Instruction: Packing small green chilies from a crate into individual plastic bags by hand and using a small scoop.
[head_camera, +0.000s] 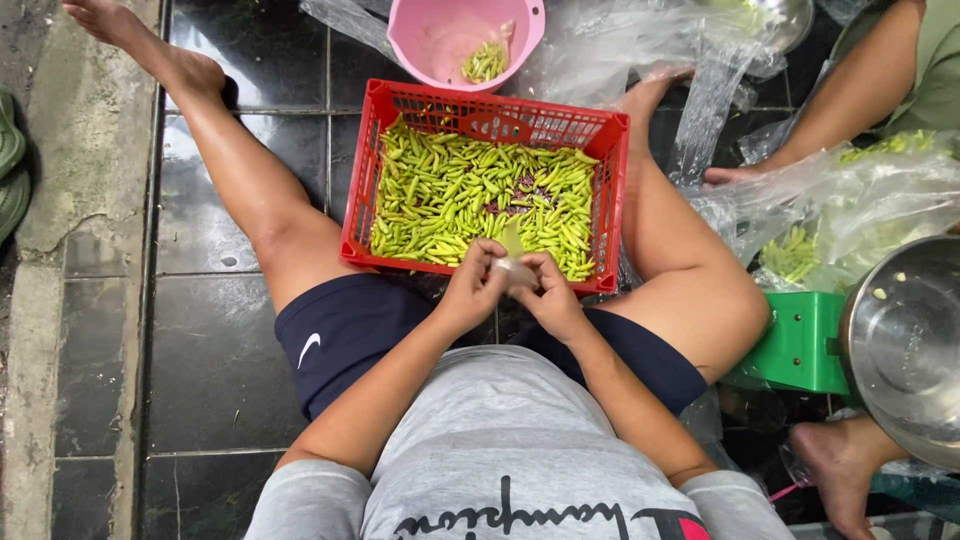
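Black tiled floor (215, 350), red crate (612, 190) of green chilies (450, 195), pink bowl (420, 40) behind, both hands' grip pinching a chili (511, 243).

You have one red crate (612, 190) in front of you, heaped with green chillies (450, 195) too many to count. Just beyond the crate stands one pink bowl (430, 40), with a small clump of chillies inside, the number unclear. Your two hands, the left (470, 290) and the right (550, 295), meet at the crate's near rim, pinching one pale chilli (512, 245) between them. To the right of the crate you have two steel bowls, one large (900, 350) and one partly seen (785, 20), one green stand (800, 340), and several clear plastic bags (850, 200).
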